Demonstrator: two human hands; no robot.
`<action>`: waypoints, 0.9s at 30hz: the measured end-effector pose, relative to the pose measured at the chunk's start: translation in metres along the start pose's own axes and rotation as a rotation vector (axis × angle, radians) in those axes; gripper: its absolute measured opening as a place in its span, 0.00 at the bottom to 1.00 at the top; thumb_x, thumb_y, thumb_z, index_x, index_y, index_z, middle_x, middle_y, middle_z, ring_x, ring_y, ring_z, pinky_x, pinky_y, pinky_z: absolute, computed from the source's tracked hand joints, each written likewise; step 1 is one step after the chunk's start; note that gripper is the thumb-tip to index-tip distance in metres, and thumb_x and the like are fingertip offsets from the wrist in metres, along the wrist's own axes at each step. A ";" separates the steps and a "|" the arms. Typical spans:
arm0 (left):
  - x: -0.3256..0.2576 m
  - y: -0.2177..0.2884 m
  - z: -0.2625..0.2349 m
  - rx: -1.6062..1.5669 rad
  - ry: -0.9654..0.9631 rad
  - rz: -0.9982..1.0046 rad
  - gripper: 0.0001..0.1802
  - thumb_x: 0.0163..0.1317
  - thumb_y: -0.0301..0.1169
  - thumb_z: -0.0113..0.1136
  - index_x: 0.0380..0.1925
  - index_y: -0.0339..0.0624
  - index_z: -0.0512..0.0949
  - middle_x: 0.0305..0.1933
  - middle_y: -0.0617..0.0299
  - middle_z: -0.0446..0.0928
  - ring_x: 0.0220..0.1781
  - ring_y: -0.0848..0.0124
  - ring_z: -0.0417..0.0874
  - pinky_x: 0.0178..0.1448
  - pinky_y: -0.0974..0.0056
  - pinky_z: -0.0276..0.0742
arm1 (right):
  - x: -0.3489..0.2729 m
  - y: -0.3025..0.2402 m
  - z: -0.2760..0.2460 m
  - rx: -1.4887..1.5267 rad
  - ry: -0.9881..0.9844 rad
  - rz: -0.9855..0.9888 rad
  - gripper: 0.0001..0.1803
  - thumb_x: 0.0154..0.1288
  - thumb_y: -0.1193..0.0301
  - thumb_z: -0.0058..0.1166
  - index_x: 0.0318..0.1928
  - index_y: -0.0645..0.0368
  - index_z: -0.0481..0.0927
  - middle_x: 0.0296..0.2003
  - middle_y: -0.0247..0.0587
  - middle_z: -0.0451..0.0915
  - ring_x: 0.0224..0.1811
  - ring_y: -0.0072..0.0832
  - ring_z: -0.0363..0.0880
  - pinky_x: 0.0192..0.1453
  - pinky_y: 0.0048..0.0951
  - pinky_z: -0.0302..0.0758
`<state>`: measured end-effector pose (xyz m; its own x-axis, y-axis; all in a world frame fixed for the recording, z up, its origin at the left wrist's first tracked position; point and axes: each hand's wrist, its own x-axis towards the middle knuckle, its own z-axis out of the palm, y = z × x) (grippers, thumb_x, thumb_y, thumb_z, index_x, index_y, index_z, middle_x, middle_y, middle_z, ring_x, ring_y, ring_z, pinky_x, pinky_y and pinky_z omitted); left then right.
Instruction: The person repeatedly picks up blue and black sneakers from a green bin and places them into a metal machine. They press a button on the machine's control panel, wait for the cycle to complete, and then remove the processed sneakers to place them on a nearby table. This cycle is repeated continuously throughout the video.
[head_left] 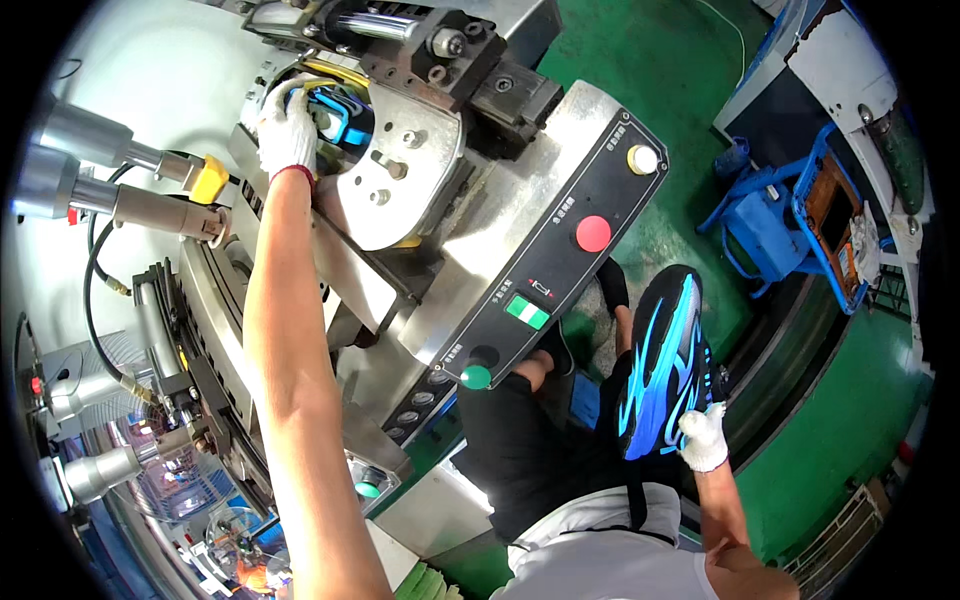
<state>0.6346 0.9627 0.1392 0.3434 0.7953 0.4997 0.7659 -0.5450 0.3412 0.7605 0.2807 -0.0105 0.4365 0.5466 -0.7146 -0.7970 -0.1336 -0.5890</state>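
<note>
My left hand (286, 132), in a white glove, reaches up into the open metal mould of the machine (400, 190) and touches a blue and yellow part (338, 112) seated inside it. My right hand (704, 437), also in a white glove, hangs low at my side and grips a black shoe upper with bright blue stripes (663, 362) by its lower edge. The upper stands upright beside my leg.
A black control panel (560, 255) with a yellow, a red and two green buttons slopes down in front of me. Metal cylinders and hoses (120, 190) stand at the left. A blue cart (800, 220) sits on the green floor at the right.
</note>
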 end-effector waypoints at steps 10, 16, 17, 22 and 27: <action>-0.104 0.118 -0.187 -0.499 0.435 0.125 0.13 0.79 0.31 0.59 0.57 0.38 0.84 0.55 0.58 0.86 0.55 0.72 0.84 0.63 0.65 0.78 | -0.027 -0.033 0.073 -0.088 -0.086 -0.173 0.21 0.62 0.71 0.67 0.18 0.48 0.67 0.23 0.19 0.68 0.26 0.13 0.62 0.31 0.28 0.57; -0.280 0.134 -0.290 -0.525 -0.007 0.499 0.09 0.59 0.17 0.61 0.38 0.41 0.83 0.54 0.47 0.86 0.55 0.50 0.85 0.63 0.50 0.79 | 0.008 -0.087 0.125 -0.267 -0.194 -0.525 0.31 0.65 0.78 0.67 0.69 0.63 0.76 0.57 0.35 0.81 0.56 0.22 0.80 0.62 0.30 0.78; -0.324 0.127 -0.289 -0.617 -0.131 0.353 0.12 0.51 0.19 0.64 0.36 0.44 0.84 0.53 0.49 0.86 0.52 0.48 0.85 0.59 0.49 0.79 | 0.003 -0.114 0.158 -0.443 -0.215 -0.658 0.27 0.66 0.75 0.67 0.65 0.67 0.79 0.58 0.40 0.84 0.57 0.25 0.82 0.63 0.31 0.79; -0.468 0.100 -0.289 -0.628 -0.427 0.087 0.14 0.51 0.29 0.73 0.40 0.50 0.86 0.52 0.55 0.85 0.49 0.50 0.85 0.50 0.50 0.82 | 0.019 -0.199 0.357 -0.947 -0.358 -0.908 0.24 0.63 0.58 0.74 0.52 0.63 0.89 0.46 0.38 0.90 0.48 0.24 0.86 0.56 0.32 0.81; -0.527 0.059 -0.272 -0.580 -0.582 0.115 0.17 0.50 0.33 0.74 0.42 0.50 0.86 0.47 0.54 0.84 0.45 0.51 0.86 0.49 0.49 0.81 | 0.067 -0.244 0.551 -1.506 -0.502 -0.901 0.41 0.55 0.42 0.70 0.50 0.71 0.88 0.45 0.53 0.90 0.47 0.36 0.89 0.55 0.37 0.82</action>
<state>0.3506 0.4395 0.1130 0.7510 0.6495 0.1193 0.3612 -0.5553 0.7491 0.7544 0.8061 0.2932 0.0923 0.9955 -0.0220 0.7201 -0.0820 -0.6890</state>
